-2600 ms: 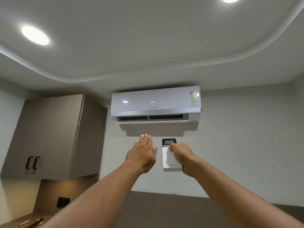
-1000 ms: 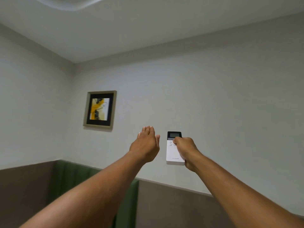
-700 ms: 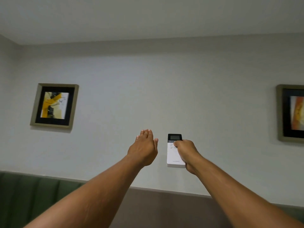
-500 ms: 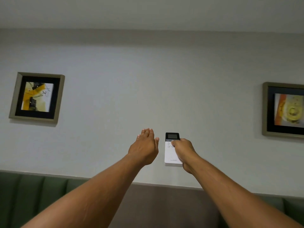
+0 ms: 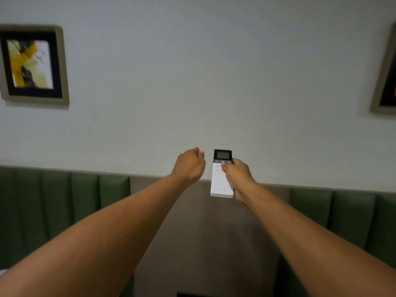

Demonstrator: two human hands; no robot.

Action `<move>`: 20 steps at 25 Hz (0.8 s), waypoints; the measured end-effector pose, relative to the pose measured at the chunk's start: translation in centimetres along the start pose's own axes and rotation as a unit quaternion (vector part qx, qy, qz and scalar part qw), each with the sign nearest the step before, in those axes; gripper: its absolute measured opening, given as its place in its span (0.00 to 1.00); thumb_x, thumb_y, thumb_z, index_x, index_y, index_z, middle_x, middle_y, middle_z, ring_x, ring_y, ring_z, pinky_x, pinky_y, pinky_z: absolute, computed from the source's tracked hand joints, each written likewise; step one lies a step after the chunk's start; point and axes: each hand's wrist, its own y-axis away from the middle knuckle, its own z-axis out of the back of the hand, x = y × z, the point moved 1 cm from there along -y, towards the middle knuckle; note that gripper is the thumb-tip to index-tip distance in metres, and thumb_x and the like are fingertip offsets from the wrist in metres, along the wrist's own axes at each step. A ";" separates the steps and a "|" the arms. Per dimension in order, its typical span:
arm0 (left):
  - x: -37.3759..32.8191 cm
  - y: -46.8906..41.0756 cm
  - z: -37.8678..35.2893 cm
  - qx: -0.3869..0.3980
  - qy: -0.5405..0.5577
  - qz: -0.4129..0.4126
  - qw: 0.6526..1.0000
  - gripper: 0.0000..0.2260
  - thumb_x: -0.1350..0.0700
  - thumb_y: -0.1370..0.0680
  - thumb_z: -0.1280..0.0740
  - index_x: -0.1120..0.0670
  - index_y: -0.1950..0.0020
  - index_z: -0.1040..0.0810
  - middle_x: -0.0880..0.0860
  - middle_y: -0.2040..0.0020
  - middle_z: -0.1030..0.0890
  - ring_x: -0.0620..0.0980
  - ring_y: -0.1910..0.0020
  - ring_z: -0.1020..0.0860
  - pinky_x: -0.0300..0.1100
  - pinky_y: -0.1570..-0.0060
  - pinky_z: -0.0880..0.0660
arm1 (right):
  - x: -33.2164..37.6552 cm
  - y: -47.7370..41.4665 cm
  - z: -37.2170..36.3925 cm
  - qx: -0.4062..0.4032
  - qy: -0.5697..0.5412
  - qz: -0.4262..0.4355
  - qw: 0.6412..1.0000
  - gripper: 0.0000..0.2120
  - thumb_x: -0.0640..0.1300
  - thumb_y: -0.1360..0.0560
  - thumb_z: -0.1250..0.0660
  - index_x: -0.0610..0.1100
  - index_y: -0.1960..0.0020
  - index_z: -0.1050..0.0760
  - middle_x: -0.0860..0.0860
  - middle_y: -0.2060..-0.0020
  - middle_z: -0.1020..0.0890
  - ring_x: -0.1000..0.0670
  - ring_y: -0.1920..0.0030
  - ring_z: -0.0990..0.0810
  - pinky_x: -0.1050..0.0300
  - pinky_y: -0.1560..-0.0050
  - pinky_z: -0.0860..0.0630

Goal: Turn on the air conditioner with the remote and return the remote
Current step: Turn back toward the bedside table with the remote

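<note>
A white remote [image 5: 220, 183] with a dark screen at its top is held upright at arm's length in my right hand [image 5: 237, 175], thumb resting on its upper buttons. My left hand [image 5: 189, 166] is stretched out just left of the remote, fingers curled into a loose fist, holding nothing and not touching the remote. The air conditioner is out of view.
A pale wall fills the upper view. A framed yellow-and-black picture [image 5: 32, 65] hangs at the left, another frame [image 5: 385, 82] at the right edge. Below runs a green padded backrest [image 5: 64, 202] with a brown panel [image 5: 205, 232] in the middle.
The view has swung right, away from the air conditioner, and tilted down toward the padded backrest. My left hand's fingers have curled from flat to a fist. The remote stays in my right hand.
</note>
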 end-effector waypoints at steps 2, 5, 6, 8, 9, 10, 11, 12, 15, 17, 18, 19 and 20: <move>3.2 2.0 -3.0 0.034 0.020 0.041 0.998 0.16 0.54 0.18 0.48 0.59 0.60 0.28 0.60 0.61 0.24 0.61 0.55 0.25 0.48 0.57 0.31 | -5.2 -0.5 -1.2 0.010 -0.012 -0.039 0.999 0.08 0.40 0.20 0.39 0.48 0.43 0.25 0.48 0.56 0.16 0.45 0.59 0.17 0.53 0.60 0.19; 8.5 5.7 -9.0 0.088 0.111 0.153 0.978 0.15 0.57 0.21 0.42 0.55 0.67 0.26 0.54 0.70 0.26 0.55 0.66 0.28 0.44 0.65 0.30 | -14.5 -1.5 -3.2 0.019 -0.009 -0.089 0.996 0.13 0.38 0.21 0.39 0.49 0.40 0.24 0.48 0.54 0.16 0.44 0.57 0.16 0.48 0.56 0.18; 10.2 7.1 -10.9 0.100 0.152 0.204 0.962 0.14 0.59 0.22 0.40 0.54 0.65 0.22 0.53 0.69 0.23 0.53 0.67 0.26 0.43 0.66 0.27 | -17.5 -1.6 -3.9 0.018 -0.006 -0.104 0.994 0.14 0.38 0.21 0.39 0.50 0.38 0.24 0.48 0.54 0.16 0.44 0.56 0.16 0.46 0.54 0.18; 14.6 10.2 -15.6 0.120 0.197 0.291 0.929 0.10 0.62 0.23 0.38 0.55 0.57 0.17 0.55 0.63 0.17 0.51 0.65 0.20 0.42 0.66 0.22 | -24.7 -1.6 -5.4 0.016 0.000 -0.150 0.989 0.17 0.38 0.20 0.38 0.53 0.36 0.25 0.50 0.55 0.16 0.44 0.55 0.16 0.46 0.53 0.17; 16.9 11.8 -17.9 0.128 0.203 0.324 0.915 0.09 0.64 0.24 0.37 0.56 0.55 0.17 0.55 0.61 0.16 0.51 0.64 0.19 0.41 0.67 0.22 | -28.5 -1.5 -5.9 0.013 -0.003 -0.174 0.985 0.18 0.38 0.20 0.38 0.54 0.34 0.26 0.51 0.56 0.16 0.45 0.56 0.16 0.47 0.53 0.17; 19.3 13.5 -20.2 0.133 0.210 0.359 0.900 0.10 0.66 0.25 0.37 0.56 0.53 0.17 0.56 0.60 0.16 0.51 0.63 0.18 0.40 0.67 0.22 | -32.4 -1.3 -6.5 0.011 -0.010 -0.197 0.980 0.19 0.38 0.20 0.37 0.54 0.33 0.26 0.51 0.56 0.16 0.46 0.57 0.16 0.47 0.53 0.17; 22.0 15.3 -22.6 0.137 0.221 0.392 0.882 0.11 0.68 0.26 0.37 0.57 0.54 0.17 0.56 0.60 0.16 0.51 0.64 0.18 0.41 0.67 0.22 | -36.6 -1.0 -6.9 0.011 -0.015 -0.222 0.975 0.20 0.38 0.20 0.37 0.55 0.32 0.27 0.51 0.55 0.15 0.45 0.57 0.16 0.46 0.52 0.17; 24.6 17.1 -25.1 0.141 0.231 0.419 0.867 0.13 0.70 0.27 0.38 0.56 0.56 0.17 0.55 0.63 0.16 0.51 0.67 0.18 0.41 0.69 0.22 | -40.6 -0.7 -7.3 0.012 -0.013 -0.247 0.969 0.21 0.39 0.20 0.37 0.56 0.31 0.27 0.49 0.52 0.15 0.44 0.55 0.15 0.44 0.50 0.17; 31.8 23.7 -31.8 0.134 0.228 0.502 0.823 0.14 0.71 0.28 0.37 0.54 0.59 0.17 0.54 0.62 0.16 0.54 0.62 0.18 0.47 0.58 0.19 | -52.2 1.0 -7.9 0.007 -0.023 -0.307 0.951 0.21 0.40 0.19 0.40 0.57 0.29 0.28 0.47 0.47 0.15 0.45 0.56 0.16 0.51 0.55 0.18; 36.2 28.7 -36.6 0.147 0.222 0.543 0.797 0.13 0.69 0.27 0.35 0.54 0.55 0.16 0.55 0.57 0.15 0.56 0.57 0.17 0.51 0.52 0.20 | -60.3 2.7 -7.9 -0.004 -0.055 -0.350 0.935 0.20 0.39 0.18 0.44 0.53 0.29 0.27 0.44 0.52 0.14 0.44 0.61 0.18 0.54 0.58 0.22; 38.1 31.1 -38.8 0.154 0.217 0.559 0.785 0.12 0.69 0.27 0.35 0.54 0.55 0.16 0.55 0.57 0.15 0.56 0.57 0.17 0.51 0.52 0.20 | -63.7 3.6 -7.8 -0.010 -0.070 -0.370 0.926 0.20 0.38 0.18 0.45 0.51 0.30 0.26 0.43 0.54 0.14 0.43 0.62 0.19 0.53 0.58 0.23; 39.9 33.5 -40.7 0.155 0.212 0.576 0.775 0.12 0.69 0.27 0.34 0.53 0.57 0.16 0.54 0.57 0.15 0.55 0.58 0.17 0.49 0.53 0.19 | -66.9 4.5 -7.7 -0.013 -0.074 -0.386 0.919 0.19 0.38 0.18 0.45 0.49 0.32 0.25 0.41 0.54 0.14 0.42 0.62 0.20 0.51 0.57 0.24; 41.6 35.6 -42.8 0.157 0.208 0.587 0.767 0.12 0.68 0.27 0.34 0.52 0.59 0.17 0.54 0.58 0.15 0.53 0.59 0.17 0.47 0.53 0.20 | -70.0 5.3 -7.6 -0.021 -0.069 -0.398 0.915 0.18 0.38 0.18 0.45 0.49 0.33 0.23 0.40 0.53 0.14 0.42 0.61 0.20 0.51 0.55 0.24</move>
